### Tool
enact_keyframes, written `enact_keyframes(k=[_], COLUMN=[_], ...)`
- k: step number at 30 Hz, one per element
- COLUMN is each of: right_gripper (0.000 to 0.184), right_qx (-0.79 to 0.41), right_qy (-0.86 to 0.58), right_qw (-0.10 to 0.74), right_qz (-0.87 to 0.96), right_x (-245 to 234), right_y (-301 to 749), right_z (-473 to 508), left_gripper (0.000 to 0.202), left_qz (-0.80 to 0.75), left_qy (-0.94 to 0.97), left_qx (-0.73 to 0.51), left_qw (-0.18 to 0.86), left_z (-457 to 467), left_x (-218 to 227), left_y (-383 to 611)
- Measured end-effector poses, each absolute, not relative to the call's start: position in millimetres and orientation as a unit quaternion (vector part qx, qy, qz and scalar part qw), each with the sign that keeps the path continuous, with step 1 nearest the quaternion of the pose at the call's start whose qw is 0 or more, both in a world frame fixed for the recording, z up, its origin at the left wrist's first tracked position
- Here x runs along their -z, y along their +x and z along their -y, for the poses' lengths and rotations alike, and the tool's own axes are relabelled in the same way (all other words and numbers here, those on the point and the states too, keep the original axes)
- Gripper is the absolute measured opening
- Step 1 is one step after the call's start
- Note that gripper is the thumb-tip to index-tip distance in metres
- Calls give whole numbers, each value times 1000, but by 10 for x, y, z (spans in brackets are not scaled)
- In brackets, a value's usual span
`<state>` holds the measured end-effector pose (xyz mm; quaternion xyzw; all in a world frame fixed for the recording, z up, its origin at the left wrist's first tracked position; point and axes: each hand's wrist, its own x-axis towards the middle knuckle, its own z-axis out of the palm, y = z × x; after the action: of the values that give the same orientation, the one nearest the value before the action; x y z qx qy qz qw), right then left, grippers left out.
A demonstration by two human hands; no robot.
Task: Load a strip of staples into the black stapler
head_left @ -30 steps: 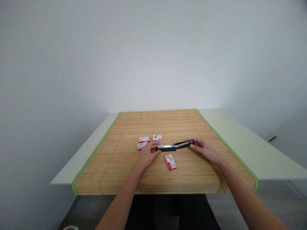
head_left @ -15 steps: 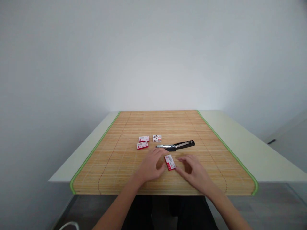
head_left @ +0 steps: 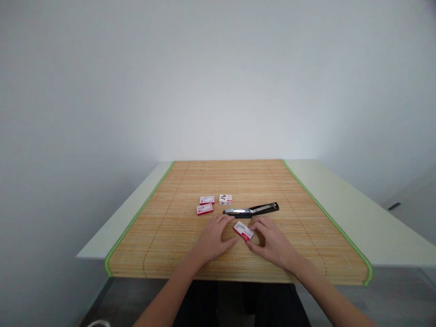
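Observation:
A small red-and-white staple box (head_left: 243, 231) is turned at a slant between my hands. My right hand (head_left: 272, 243) has thumb and forefinger around its right end, pinching it. My left hand (head_left: 211, 240) is open to its left, thumb and fingers apart with nothing between them. Just beyond the box, a black stapler (head_left: 252, 210) lies unfolded, its metal magazine exposed on the left and its top arm swung out to the right. The left fingertips come near the stapler's left end.
Two more red-and-white boxes, a farther one (head_left: 207, 200) and a nearer one (head_left: 205, 209), lie to the left. A white box with printed pictures (head_left: 225, 200) stands beside them. All rest on a green-edged bamboo mat (head_left: 163, 250) over a white table (head_left: 384, 240) against a wall.
The staple box has turned from nearly lengthwise to a more sideways slant. My right fingers have closed in on its right end. The whole view has shifted slightly.

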<state>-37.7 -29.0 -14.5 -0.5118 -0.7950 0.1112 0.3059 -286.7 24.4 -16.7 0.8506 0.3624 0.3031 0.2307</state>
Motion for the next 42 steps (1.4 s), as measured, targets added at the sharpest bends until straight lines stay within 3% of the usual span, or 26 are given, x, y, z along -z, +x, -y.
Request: enact_keyframes(k=[4, 9, 13, 18, 26, 33, 42], right_gripper=[24, 31, 41, 55, 46, 56, 40], right_qx=[-107, -149, -147, -138, -156, -119, -144], right_qy=[-538, -452, -434, -418, -353, -302, -281], right_qw=[287, 250, 244, 181, 180, 96, 130], right_qz=[785, 843, 854, 879, 905, 941, 940], right_x=[147, 64, 56, 20, -57, -16, 2], right_y=[-504, -571, -349, -57, 49, 144, 60], right_z=[447, 601, 565, 435, 230, 78, 22], left_gripper=[22, 37, 31, 37, 35, 40, 39], left_qz=[-378, -370, -360, -344, -343, -329, -320], left_qy=[849, 856, 860, 871, 868, 881, 889], left_qx=[-286, -266, -268, -265, -264, -247, -236], left_qw=[235, 244, 242, 230, 242, 232, 228], left_z=[-150, -107, -191, -282, -307, -346, -346], left_x=[138, 89, 133, 181, 173, 163, 136], left_y=[-2887, -2896, -2972, -3094, -3015, -2886, -2832])
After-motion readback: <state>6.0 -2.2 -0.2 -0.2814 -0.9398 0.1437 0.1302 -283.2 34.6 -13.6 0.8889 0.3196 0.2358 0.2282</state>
